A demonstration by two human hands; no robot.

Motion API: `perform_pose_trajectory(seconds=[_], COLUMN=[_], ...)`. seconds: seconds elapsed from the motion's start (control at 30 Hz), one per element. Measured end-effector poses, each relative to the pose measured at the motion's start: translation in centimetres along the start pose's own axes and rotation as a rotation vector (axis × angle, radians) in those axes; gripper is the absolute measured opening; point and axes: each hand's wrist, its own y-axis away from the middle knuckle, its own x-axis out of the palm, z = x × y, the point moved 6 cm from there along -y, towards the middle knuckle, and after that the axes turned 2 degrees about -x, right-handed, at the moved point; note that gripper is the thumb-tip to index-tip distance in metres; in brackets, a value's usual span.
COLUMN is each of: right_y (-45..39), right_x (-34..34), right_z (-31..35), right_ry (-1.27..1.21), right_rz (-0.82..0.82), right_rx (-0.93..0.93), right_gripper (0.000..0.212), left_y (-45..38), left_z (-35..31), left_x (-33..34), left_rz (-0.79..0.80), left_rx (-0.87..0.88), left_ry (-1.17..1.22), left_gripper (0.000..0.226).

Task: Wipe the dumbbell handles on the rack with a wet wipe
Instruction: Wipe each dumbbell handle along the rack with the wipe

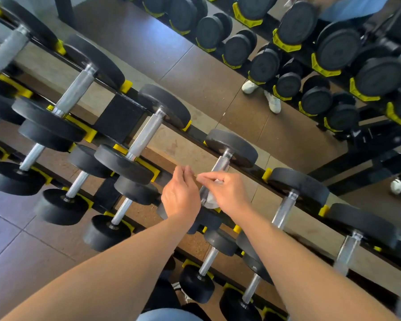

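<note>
The wet wipe (212, 200) lies bunched against the chrome dumbbell handle (220, 163) on the rack's (196, 130) upper row, under the right hand (225, 192), whose fingers (206, 176) curl and pinch it. The left hand (180, 195) hovers just beside, fingers loosely curled, holding nothing visible. Both forearms reach forward, wrists close together over the handle.

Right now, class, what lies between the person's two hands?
In the head view, the dumbbell handle runs between left hand and right hand, with the wet wipe by the right hand.
</note>
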Motion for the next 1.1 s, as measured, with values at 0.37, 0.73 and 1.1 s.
perform_pose_trajectory(seconds=[0.37, 0.73, 1.1], right_y=[2.2, 2.1, -0.5], right_x=[-0.7, -2.0, -4.6], right_z=[2.1, -0.6, 1.1], right_ry=[0.128, -0.216, 0.519], right_rz=[-0.197, -0.052, -0.537], right_rx=[-0.314, 0.099, -0.286], right_gripper=[0.008, 0.042, 0.019], left_y=[0.8, -0.2, -1.3], left_z=[-0.9, -2.2, -1.3], left_x=[-2.1, -1.2, 0.8], left_rz=[0.469, 0.678, 0.173], left_rx=[0.129, 0.005, -0.046], left_ry=[0.273, 0.284, 0.01], left_gripper=[0.036, 0.026, 0.026])
